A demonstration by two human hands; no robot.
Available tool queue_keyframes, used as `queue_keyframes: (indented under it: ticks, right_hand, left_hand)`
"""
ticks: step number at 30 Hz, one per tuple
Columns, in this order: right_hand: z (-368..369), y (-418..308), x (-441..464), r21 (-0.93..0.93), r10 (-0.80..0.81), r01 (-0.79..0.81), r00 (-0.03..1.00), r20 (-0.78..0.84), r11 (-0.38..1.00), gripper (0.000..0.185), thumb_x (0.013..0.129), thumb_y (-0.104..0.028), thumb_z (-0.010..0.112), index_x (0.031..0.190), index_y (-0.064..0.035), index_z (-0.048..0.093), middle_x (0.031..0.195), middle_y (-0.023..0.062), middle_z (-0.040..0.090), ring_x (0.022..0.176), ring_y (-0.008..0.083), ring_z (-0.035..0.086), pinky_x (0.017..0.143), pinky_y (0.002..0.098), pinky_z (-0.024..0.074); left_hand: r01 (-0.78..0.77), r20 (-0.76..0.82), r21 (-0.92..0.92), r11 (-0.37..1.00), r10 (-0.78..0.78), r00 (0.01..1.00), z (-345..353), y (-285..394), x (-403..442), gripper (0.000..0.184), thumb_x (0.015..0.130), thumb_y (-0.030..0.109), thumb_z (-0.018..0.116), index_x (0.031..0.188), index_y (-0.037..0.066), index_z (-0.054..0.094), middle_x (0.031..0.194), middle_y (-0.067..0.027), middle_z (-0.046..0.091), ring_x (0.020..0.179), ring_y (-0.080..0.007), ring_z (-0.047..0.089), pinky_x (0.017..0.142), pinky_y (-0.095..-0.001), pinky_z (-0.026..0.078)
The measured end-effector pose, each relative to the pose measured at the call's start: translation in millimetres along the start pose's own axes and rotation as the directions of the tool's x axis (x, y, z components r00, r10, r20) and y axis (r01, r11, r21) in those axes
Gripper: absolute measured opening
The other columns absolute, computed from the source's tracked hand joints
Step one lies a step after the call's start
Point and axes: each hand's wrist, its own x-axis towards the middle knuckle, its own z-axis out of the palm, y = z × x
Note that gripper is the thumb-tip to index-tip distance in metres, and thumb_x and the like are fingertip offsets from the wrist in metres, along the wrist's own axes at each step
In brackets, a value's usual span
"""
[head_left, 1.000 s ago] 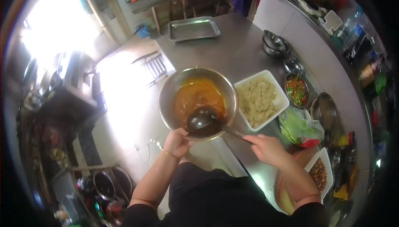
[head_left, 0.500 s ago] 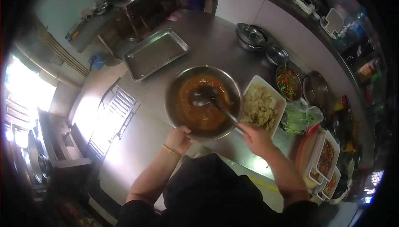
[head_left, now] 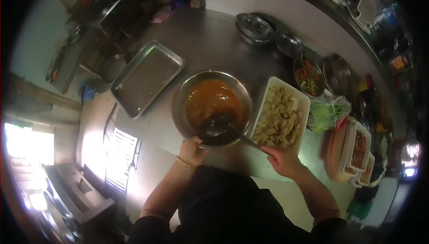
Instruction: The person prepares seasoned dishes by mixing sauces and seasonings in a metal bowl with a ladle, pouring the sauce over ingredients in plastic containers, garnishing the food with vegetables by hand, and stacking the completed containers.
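Note:
A round steel mixing bowl (head_left: 178,118) stands near the front of the metal counter, with orange-brown sauce (head_left: 208,98) in it. My left hand (head_left: 193,151) grips the bowl's near rim, thumb over the edge. In my right hand (head_left: 282,160) is the dark handle of a ladle (head_left: 215,127). The ladle's head lies at the near side of the bowl, over or in the sauce; how deep it sits I cannot tell. Just right of the bowl is a white tray (head_left: 304,105) of pale, cut chunks of food (head_left: 279,121).
An oblong metal tray (head_left: 173,60) lies at the left. Steel bowls (head_left: 257,27) stand along the wall, near a bowl of red and green peppers (head_left: 308,76). Bagged greens (head_left: 328,112) and white containers of chopped food (head_left: 359,148) are at the right.
The ladle has moved from the middle of the sauce to the bowl's near side, and my right hand has come lower. My left hand stays on the rim. The view has turned somewhat.

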Motion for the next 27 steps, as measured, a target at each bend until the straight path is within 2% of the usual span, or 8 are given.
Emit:
queue_keyframes:
  ticks: [3, 9, 12, 13, 16, 20, 23, 27]
  right_hand:
    - [19, -8, 18, 0.101, 0.241, -0.232, 0.967, -0.085, 0.967, 0.037, 0.089, -0.014, 0.057, 0.125, -0.0146, 0.062, 0.1, 0.0188, 0.068, 0.085, 0.0365, 0.066, 0.077, 0.0435, 0.0529]
    - [47, -65, 29, 0.032, 0.283, -0.282, 0.958, -0.042, 0.959, 0.037, 0.089, -0.011, 0.056, 0.126, -0.0109, 0.06, 0.098, 0.0187, 0.069, 0.085, 0.0344, 0.068, 0.075, 0.0411, 0.0533]
    - [53, -59, 18, 0.239, 0.371, -0.327, 0.913, -0.17, 0.914, 0.037, 0.091, -0.013, 0.054, 0.127, -0.01, 0.058, 0.095, 0.0198, 0.068, 0.084, 0.0346, 0.068, 0.073, 0.0414, 0.0528]
    - [55, -60, 26, 0.282, 0.501, -0.458, 0.86, -0.101, 0.843, 0.037, 0.092, -0.014, 0.053, 0.128, -0.0099, 0.058, 0.095, 0.0207, 0.068, 0.087, 0.0346, 0.068, 0.076, 0.0419, 0.0523]
    - [74, -77, 57, 0.324, 0.529, -0.474, 0.842, -0.105, 0.819, 0.036, 0.091, -0.012, 0.053, 0.127, -0.0073, 0.057, 0.098, 0.0217, 0.068, 0.091, 0.035, 0.068, 0.079, 0.0418, 0.0522]
    - [74, -89, 32, 0.272, 0.443, -0.403, 0.89, -0.106, 0.874, 0.036, 0.091, -0.01, 0.054, 0.127, -0.0066, 0.057, 0.09, 0.0193, 0.067, 0.083, 0.0308, 0.067, 0.073, 0.0384, 0.0513]
    - [76, -76, 27, 0.445, 0.595, -0.496, 0.796, -0.108, 0.745, 0.036, 0.092, -0.01, 0.055, 0.128, -0.0055, 0.056, 0.085, 0.0071, 0.062, 0.072, 0.015, 0.059, 0.068, 0.0303, 0.0495]
    - [95, -83, 67, 0.541, 0.586, -0.471, 0.808, -0.053, 0.697, 0.038, 0.092, -0.008, 0.056, 0.129, -0.0046, 0.055, 0.089, 0.013, 0.066, 0.077, 0.0208, 0.063, 0.07, 0.0325, 0.0495]
  left_hand:
    - [0.017, -0.02, 0.105, 0.994, -0.015, 1.0, -6, 13, 10, 0.042, 0.083, -0.001, 0.04, 0.125, -0.004, 0.045, 0.117, -0.0184, 0.058, 0.106, -0.033, 0.061, 0.092, -0.0471, 0.054]
    - [0.1, 0.066, 0.151, 0.983, -0.111, 0.992, -1, 51, 24, 0.034, 0.089, 0.001, 0.042, 0.123, 0.0, 0.046, 0.115, -0.0177, 0.06, 0.096, -0.0337, 0.065, 0.085, -0.0494, 0.056]
    - [0.056, 0.077, 0.198, 0.979, -0.073, 0.994, -5, 67, 22, 0.035, 0.091, 0.001, 0.041, 0.126, 0.002, 0.046, 0.112, -0.0173, 0.062, 0.092, -0.034, 0.066, 0.079, -0.0477, 0.058]
    - [0.033, 0.083, 0.236, 0.971, -0.054, 0.995, -7, 72, 20, 0.035, 0.092, 0.001, 0.041, 0.127, 0.002, 0.046, 0.11, -0.0171, 0.063, 0.091, -0.0341, 0.067, 0.077, -0.0465, 0.059]
    - [-0.056, 0.124, 0.202, 0.978, 0.031, 0.992, -7, 87, 9, 0.034, 0.095, 0.004, 0.043, 0.128, 0.006, 0.049, 0.103, -0.0126, 0.066, 0.088, -0.0268, 0.068, 0.07, -0.0384, 0.059]
    - [-0.084, 0.136, 0.339, 0.937, 0.04, 0.99, -18, 95, 15, 0.038, 0.096, 0.014, 0.049, 0.133, 0.011, 0.05, 0.11, -0.007, 0.064, 0.096, -0.0203, 0.064, 0.076, -0.0381, 0.055]
    - [-0.079, 0.114, 0.339, 0.937, 0.043, 0.993, -20, 95, 14, 0.035, 0.096, 0.015, 0.051, 0.131, 0.012, 0.052, 0.104, -0.0036, 0.065, 0.09, -0.0168, 0.063, 0.074, -0.0356, 0.054]
    - [-0.072, 0.091, 0.333, 0.94, 0.044, 0.995, -24, 95, 20, 0.035, 0.096, 0.013, 0.053, 0.131, 0.013, 0.053, 0.099, -0.0024, 0.063, 0.086, -0.0154, 0.061, 0.073, -0.0356, 0.053]
